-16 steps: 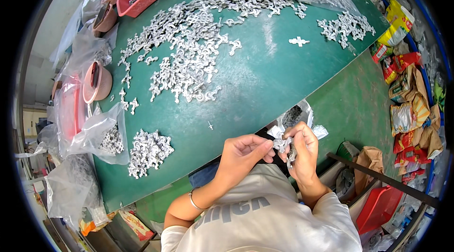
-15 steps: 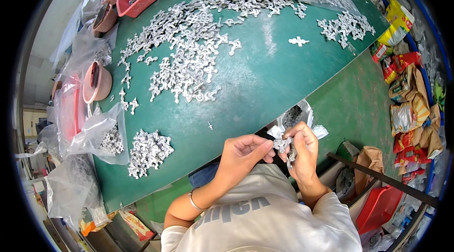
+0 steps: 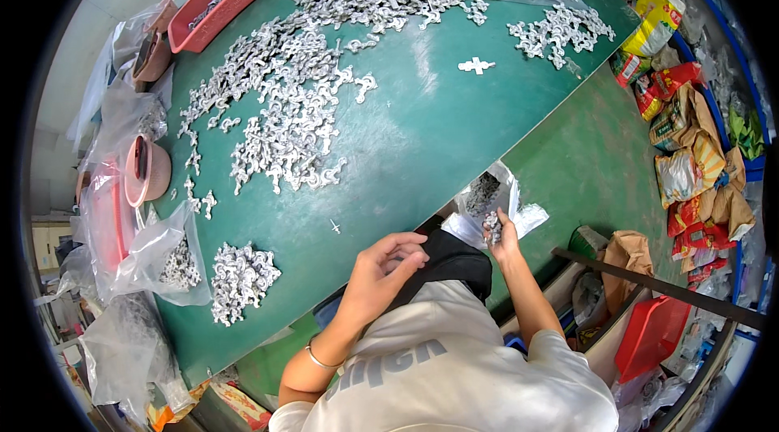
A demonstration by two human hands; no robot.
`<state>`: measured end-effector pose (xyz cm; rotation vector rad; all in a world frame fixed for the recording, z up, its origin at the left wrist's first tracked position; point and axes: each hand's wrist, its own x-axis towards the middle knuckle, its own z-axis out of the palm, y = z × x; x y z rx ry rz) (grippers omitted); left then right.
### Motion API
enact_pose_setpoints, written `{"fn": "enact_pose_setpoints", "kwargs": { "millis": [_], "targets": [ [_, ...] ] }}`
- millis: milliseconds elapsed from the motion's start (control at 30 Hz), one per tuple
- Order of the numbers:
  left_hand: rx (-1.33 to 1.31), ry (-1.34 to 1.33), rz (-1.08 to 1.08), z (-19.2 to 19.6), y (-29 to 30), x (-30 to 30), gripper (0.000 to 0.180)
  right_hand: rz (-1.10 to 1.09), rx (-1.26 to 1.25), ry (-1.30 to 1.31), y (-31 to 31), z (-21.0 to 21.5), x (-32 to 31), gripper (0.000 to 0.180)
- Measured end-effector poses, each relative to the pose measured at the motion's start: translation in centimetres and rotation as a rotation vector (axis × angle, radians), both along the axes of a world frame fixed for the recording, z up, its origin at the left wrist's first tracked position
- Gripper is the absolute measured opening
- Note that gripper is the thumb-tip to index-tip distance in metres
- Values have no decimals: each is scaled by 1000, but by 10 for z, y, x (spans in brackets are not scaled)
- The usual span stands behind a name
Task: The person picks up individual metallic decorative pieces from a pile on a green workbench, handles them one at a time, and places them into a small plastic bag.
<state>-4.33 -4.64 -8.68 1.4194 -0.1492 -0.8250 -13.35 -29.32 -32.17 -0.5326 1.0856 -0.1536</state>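
While right hand [image 3: 501, 236] pinches a few metal parts [image 3: 492, 226] over the clear bag [image 3: 495, 201] off the table's [image 3: 422, 148] near edge, left hand [image 3: 381, 270] hangs half-curled, empty. Parts look small, stiff, snaggy; pinch by the stems.

One head-worn fisheye view looks steeply down, close over the person's lap and the green table [image 3: 422, 140] ahead
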Motion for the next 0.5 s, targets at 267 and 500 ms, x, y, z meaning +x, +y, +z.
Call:
{"fn": "enact_pose_setpoints", "kwargs": {
  "millis": [267, 500],
  "targets": [
    [3, 3, 20, -6, 9, -1, 24, 123, -57, 97, -37, -80, 17, 14],
    [18, -10, 19, -5, 6, 0, 23, 290, -376, 216, -71, -125, 14, 29]
  ]
}}
